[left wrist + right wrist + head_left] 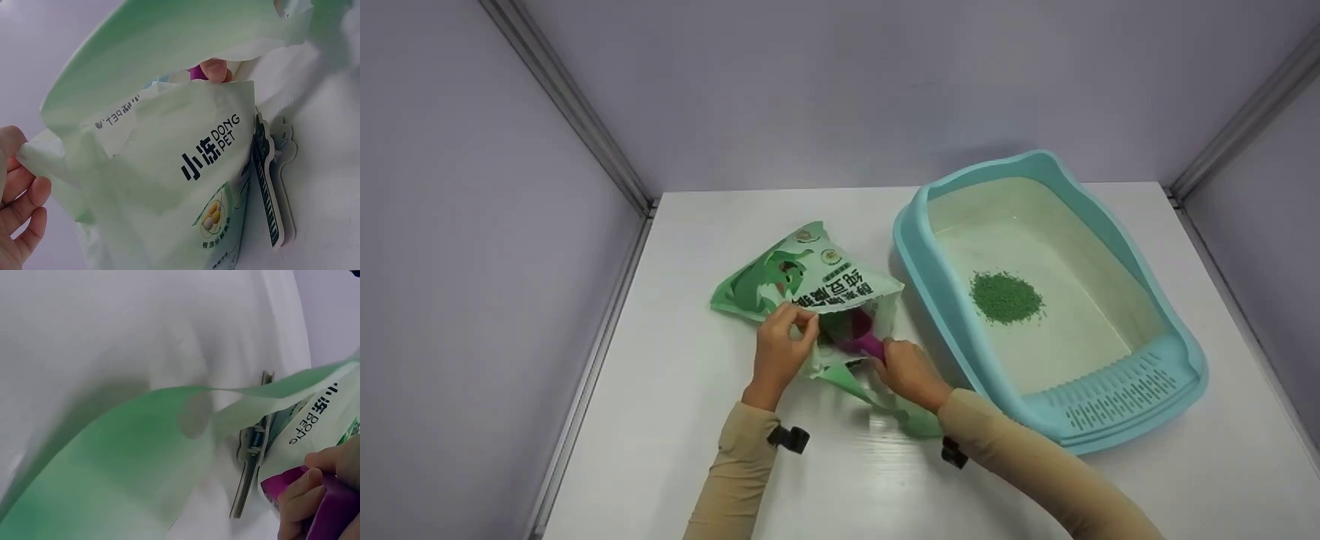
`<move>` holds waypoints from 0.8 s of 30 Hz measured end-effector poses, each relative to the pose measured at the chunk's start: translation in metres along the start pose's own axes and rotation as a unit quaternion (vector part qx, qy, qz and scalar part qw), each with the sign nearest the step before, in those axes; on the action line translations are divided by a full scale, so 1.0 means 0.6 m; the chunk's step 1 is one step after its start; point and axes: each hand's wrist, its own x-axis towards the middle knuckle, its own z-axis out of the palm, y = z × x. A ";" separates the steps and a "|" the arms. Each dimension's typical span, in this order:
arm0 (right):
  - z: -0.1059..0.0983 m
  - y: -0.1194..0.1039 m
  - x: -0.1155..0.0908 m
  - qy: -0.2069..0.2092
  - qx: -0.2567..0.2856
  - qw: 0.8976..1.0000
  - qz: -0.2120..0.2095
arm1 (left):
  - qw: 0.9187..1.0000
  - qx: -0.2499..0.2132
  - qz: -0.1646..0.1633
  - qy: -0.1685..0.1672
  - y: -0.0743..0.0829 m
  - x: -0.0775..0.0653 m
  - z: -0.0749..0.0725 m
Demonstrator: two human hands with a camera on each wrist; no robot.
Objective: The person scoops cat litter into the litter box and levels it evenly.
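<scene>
A green and white litter bag with Chinese print lies on the white table, its torn mouth facing me. My left hand pinches the edge of that mouth between thumb and finger; the left wrist view shows the bag's pale corner in its grip. With my right hand I hold the handle of a purple scoop, whose bowl is inside the bag mouth, partly hidden by the plastic. In the right wrist view, curled fingers wrap the scoop handle.
To the right stands a blue litter box with a pile of green pellets on its pale floor. A clip lies against the bag. A torn green bag flap trails toward the right forearm. Grey walls enclose the table.
</scene>
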 end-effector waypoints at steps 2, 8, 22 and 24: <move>0.000 0.000 -0.002 -0.001 0.002 1.000 0.004 | 1.000 -0.001 0.000 0.000 0.000 0.000 -0.001; -0.001 0.002 -0.008 0.020 -0.008 1.000 -0.010 | 1.000 -0.002 0.001 0.001 -0.001 0.000 0.000; 0.000 0.009 -0.010 0.047 0.001 0.998 -0.042 | 1.000 -0.004 -0.002 0.000 0.000 0.001 -0.001; 0.008 0.019 -0.011 0.068 0.003 0.996 -0.061 | 1.000 -0.005 -0.006 -0.003 0.001 0.000 -0.002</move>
